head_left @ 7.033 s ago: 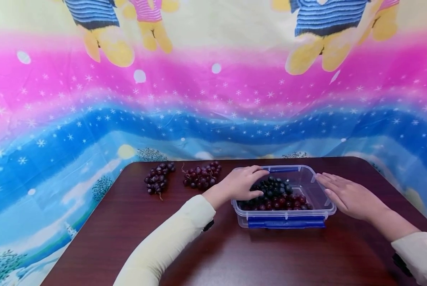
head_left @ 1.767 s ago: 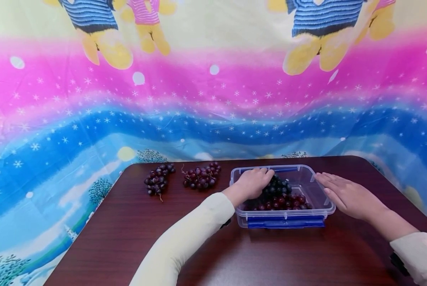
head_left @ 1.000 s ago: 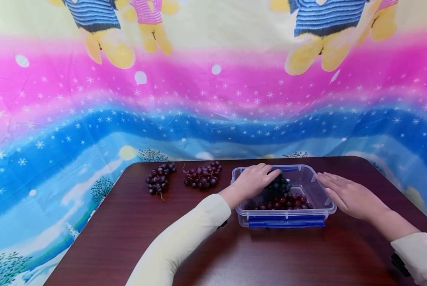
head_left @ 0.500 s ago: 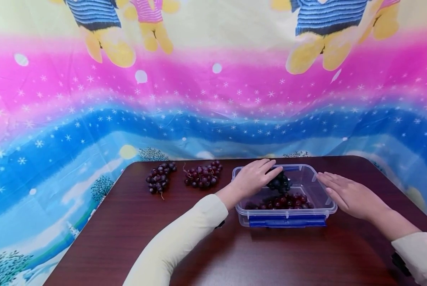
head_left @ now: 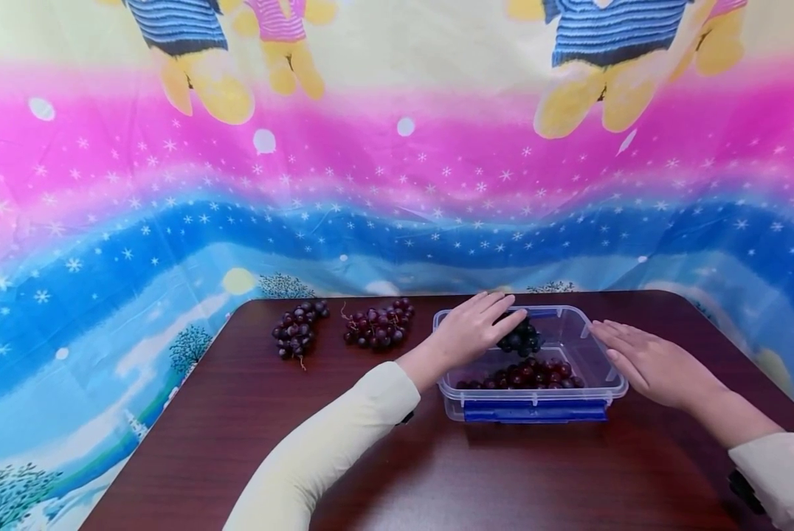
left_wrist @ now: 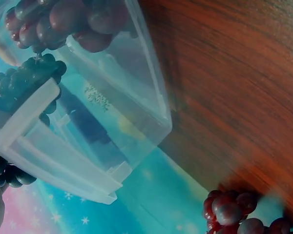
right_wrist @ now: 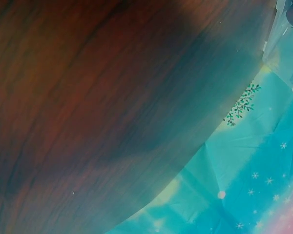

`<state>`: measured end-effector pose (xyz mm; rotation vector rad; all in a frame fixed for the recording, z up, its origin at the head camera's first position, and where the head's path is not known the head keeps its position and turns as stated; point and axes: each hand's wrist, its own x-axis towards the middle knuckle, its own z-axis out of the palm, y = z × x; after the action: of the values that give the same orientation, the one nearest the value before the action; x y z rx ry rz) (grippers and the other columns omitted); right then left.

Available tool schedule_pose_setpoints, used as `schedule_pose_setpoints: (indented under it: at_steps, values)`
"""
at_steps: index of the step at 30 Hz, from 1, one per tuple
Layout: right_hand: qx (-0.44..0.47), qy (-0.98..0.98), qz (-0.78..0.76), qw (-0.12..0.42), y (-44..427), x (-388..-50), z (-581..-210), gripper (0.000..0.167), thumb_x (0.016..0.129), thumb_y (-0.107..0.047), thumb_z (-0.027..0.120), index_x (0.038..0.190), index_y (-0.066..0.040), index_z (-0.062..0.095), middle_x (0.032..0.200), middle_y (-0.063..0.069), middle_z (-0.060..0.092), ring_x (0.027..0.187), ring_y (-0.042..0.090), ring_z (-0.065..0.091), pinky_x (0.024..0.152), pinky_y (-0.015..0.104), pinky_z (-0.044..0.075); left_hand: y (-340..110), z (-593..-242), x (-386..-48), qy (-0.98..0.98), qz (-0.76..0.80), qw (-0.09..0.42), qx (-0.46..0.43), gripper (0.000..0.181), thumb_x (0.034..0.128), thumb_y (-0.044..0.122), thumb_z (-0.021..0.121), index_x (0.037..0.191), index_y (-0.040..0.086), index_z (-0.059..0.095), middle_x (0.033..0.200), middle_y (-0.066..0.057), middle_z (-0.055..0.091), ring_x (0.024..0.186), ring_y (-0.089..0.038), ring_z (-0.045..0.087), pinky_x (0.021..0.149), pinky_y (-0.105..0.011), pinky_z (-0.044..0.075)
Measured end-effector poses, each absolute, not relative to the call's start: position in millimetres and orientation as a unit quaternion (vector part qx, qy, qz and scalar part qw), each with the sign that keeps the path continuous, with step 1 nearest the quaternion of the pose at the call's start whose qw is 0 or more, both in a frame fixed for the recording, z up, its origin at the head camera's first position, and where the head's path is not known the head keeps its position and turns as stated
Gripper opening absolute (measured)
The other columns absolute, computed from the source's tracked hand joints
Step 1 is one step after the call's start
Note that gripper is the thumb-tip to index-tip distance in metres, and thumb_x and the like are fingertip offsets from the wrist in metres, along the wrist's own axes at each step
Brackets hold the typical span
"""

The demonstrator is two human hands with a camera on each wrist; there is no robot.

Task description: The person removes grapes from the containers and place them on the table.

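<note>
A clear plastic container (head_left: 533,394) with blue clips stands on the table. My left hand (head_left: 466,332) reaches over its left rim and grips a dark grape bunch (head_left: 519,339) at the back left; the fingertips are hidden. In the left wrist view, dark grapes (left_wrist: 19,176) show above the container wall (left_wrist: 53,163), beside the hand. Red grapes (head_left: 533,375) lie along the container's front, also visible through the plastic in that wrist view (left_wrist: 61,24). Fingers straight and close together, my right hand (head_left: 659,365) touches the right rim.
Two more bunches lie left of the container: a dark purple one (head_left: 299,330) and a reddish one (head_left: 377,326) with a thin stem. The dark wooden table (head_left: 291,398) ends at a printed cloth backdrop (head_left: 404,177) behind it.
Over the dark grapes, my left hand has closed its grip and shifted them toward the back of the container, uncovering more of the red ones. My right hand has stayed at the rim.
</note>
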<state>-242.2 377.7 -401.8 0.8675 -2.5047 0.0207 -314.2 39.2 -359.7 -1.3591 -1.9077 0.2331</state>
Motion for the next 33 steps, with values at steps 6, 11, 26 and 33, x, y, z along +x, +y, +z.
schedule_pose_setpoints:
  at_steps: [6,11,26,33]
  values:
    - [0.319,-0.916,0.011,0.244,377,-242,-401,0.047,0.097,-0.02,0.056,0.141,-0.003,0.05,0.135,0.023,0.053,0.139,-0.003,0.011,0.111,0.014,0.002,37,-352,-312,-0.739,0.087,0.406,-0.53,0.048,0.0947,0.003,0.061,0.141,0.013,0.052,0.14,-0.011,0.052,0.13,-0.023,0.047,0.108,-0.034,0.034]
    - [0.312,-0.919,0.015,0.24,377,-241,-401,0.048,0.097,-0.02,0.056,0.141,-0.003,0.049,0.136,0.022,0.052,0.139,-0.004,0.01,0.11,0.013,0.001,35,-346,-308,-0.736,0.069,0.418,-0.528,0.046,0.0948,0.003,0.061,0.139,0.013,0.054,0.138,-0.011,0.054,0.129,-0.023,0.048,0.109,-0.033,0.032]
    - [0.319,-0.916,0.017,0.245,376,-240,-401,0.048,0.096,-0.018,0.057,0.14,-0.003,0.05,0.135,0.023,0.053,0.14,0.0,0.015,0.11,0.013,0.003,25,-331,-307,-0.714,0.043,0.479,-0.508,0.041,0.0947,-0.001,0.057,0.134,0.009,0.059,0.134,-0.014,0.057,0.125,-0.026,0.053,0.108,-0.035,0.034]
    - [0.319,-0.914,0.02,0.25,377,-242,-401,0.047,0.096,-0.018,0.057,0.14,-0.002,0.05,0.133,0.023,0.054,0.139,-0.004,0.011,0.11,0.013,0.003,14,-323,-310,-0.711,0.042,0.495,-0.498,0.039,0.0957,-0.001,0.056,0.133,0.009,0.06,0.132,-0.014,0.058,0.123,-0.027,0.054,0.108,-0.035,0.035]
